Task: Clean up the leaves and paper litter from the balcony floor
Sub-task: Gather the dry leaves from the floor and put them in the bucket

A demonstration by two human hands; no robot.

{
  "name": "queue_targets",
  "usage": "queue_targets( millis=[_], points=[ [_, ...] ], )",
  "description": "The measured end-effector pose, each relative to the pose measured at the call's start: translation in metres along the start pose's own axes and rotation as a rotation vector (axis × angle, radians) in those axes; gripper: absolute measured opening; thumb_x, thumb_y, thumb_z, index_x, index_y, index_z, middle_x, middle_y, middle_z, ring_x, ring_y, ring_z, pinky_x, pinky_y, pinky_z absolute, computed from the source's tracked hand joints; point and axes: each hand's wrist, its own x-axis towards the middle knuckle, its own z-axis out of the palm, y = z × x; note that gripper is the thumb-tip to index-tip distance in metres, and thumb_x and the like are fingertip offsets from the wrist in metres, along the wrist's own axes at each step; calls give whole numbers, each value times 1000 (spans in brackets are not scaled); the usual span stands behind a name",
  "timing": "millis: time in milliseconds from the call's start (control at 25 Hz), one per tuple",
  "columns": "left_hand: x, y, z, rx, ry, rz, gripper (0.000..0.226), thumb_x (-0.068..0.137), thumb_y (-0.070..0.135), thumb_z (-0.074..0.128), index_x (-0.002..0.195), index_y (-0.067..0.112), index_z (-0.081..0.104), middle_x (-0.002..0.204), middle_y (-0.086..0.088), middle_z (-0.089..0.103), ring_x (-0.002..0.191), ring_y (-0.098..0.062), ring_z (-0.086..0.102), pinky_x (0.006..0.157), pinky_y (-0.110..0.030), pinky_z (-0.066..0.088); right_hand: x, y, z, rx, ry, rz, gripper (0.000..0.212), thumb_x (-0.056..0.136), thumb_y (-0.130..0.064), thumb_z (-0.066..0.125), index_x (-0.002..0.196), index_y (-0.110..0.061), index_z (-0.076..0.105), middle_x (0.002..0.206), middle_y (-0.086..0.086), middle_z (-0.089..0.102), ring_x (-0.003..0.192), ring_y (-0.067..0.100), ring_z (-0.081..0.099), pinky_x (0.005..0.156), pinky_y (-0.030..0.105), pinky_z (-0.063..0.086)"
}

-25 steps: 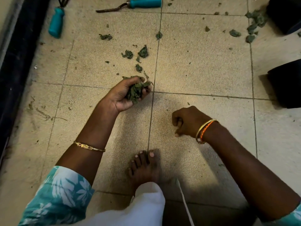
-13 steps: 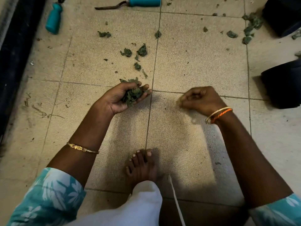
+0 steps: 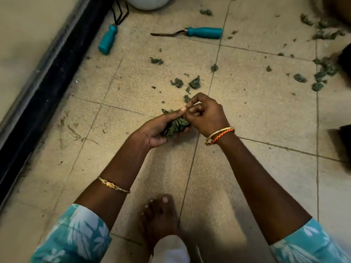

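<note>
My left hand (image 3: pixel 157 130) is cupped palm up and holds a bunch of green leaves (image 3: pixel 175 127) a little above the tiled floor. My right hand (image 3: pixel 206 115) is pressed against the bunch from the right, its fingers curled at the leaves near my left fingertips. Whether those fingers pinch a leaf is hidden. Loose leaf scraps (image 3: pixel 194 83) lie on the tile just beyond my hands. More leaves (image 3: pixel 322 73) are scattered at the far right, and a single scrap (image 3: pixel 156 61) lies further back.
Two teal-handled garden tools lie at the back: a hand fork (image 3: pixel 203 32) and a rake (image 3: pixel 107 41). A black door track (image 3: pixel 38 95) runs along the left. A white pot (image 3: pixel 147 1) stands at the top; dark pots (image 3: pixel 344 60) at the right edge. My bare foot (image 3: pixel 158 215) is below.
My right hand has travelled from the floor up and left to meet the leaf bunch in my left hand. The view has tilted up, showing more of the tools.
</note>
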Motion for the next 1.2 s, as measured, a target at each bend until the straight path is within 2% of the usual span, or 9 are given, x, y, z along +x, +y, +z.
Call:
queue_targets(
  millis=[200, 360, 440, 600, 720, 840, 920, 1000, 1200],
  points=[
    [15, 22, -29, -84, 228, 40, 8, 89, 11, 62, 81, 13, 64, 71, -3, 68, 64, -12, 65, 68, -22, 54, 58, 4, -18, -167, 90, -61, 13, 80, -11, 66, 93, -13, 66, 103, 6, 66, 92, 12, 59, 81, 20, 46],
    [17, 36, -56, -198, 280, 96, 4, 89, 12, 62, 89, 9, 60, 71, -4, 67, 63, -12, 65, 63, -21, 56, 103, 13, -15, -556, -180, -24, 77, 71, -43, 76, 136, -18, 43, 143, 11, 33, 131, 27, 33, 107, 32, 32],
    [17, 36, -60, -196, 287, 111, 5, 89, 13, 62, 88, 9, 61, 72, -4, 67, 61, -11, 65, 57, -20, 55, 96, 22, -5, -670, -228, -28, 87, 69, -56, 72, 140, -17, 38, 149, 13, 24, 137, 30, 23, 112, 39, 28],
    [18, 33, -67, -168, 264, 124, 7, 87, 15, 64, 88, 8, 61, 76, -5, 67, 64, -11, 67, 57, -20, 53, 49, 40, 31, -682, -83, -192, 66, 81, -45, 66, 134, -11, 47, 148, 21, 26, 136, 36, 24, 112, 46, 27],
    [15, 36, -71, -202, 273, 141, 11, 85, 12, 66, 92, 7, 59, 82, -7, 63, 65, -12, 67, 56, -18, 53, 24, 63, 53, -727, 22, -431, 38, 83, -4, 63, 121, -5, 60, 138, 23, 44, 129, 44, 38, 105, 55, 36],
    [8, 38, -72, -193, 314, 126, 8, 84, 9, 65, 90, 8, 60, 78, -5, 66, 63, -12, 68, 55, -19, 54, 10, 82, 38, -667, 1, -667, 40, 82, 2, 39, 109, -1, 67, 121, 19, 61, 116, 40, 55, 95, 47, 39],
    [3, 35, -73, -129, 305, 109, 18, 76, 13, 70, 91, 10, 62, 78, -4, 68, 65, -11, 68, 61, -21, 56, 12, 78, 23, -640, -37, -744, 34, 79, 5, 46, 100, -2, 71, 111, 16, 67, 107, 33, 62, 90, 39, 47],
    [0, 31, -72, -89, 303, 87, 23, 69, 17, 73, 90, 12, 63, 80, -3, 68, 68, -11, 67, 70, -23, 54, 21, 66, 13, -482, -6, -614, 31, 72, 15, 60, 93, -3, 74, 103, 13, 71, 98, 25, 67, 89, 29, 50],
    [1, 27, -53, -113, 221, 78, 20, 73, 21, 71, 87, 10, 62, 78, -3, 69, 68, -12, 68, 64, -20, 57, 62, 13, -20, 549, 58, 208, 20, 80, 10, 61, 90, -4, 71, 95, 7, 73, 94, 17, 69, 82, 25, 55]
  ],
)
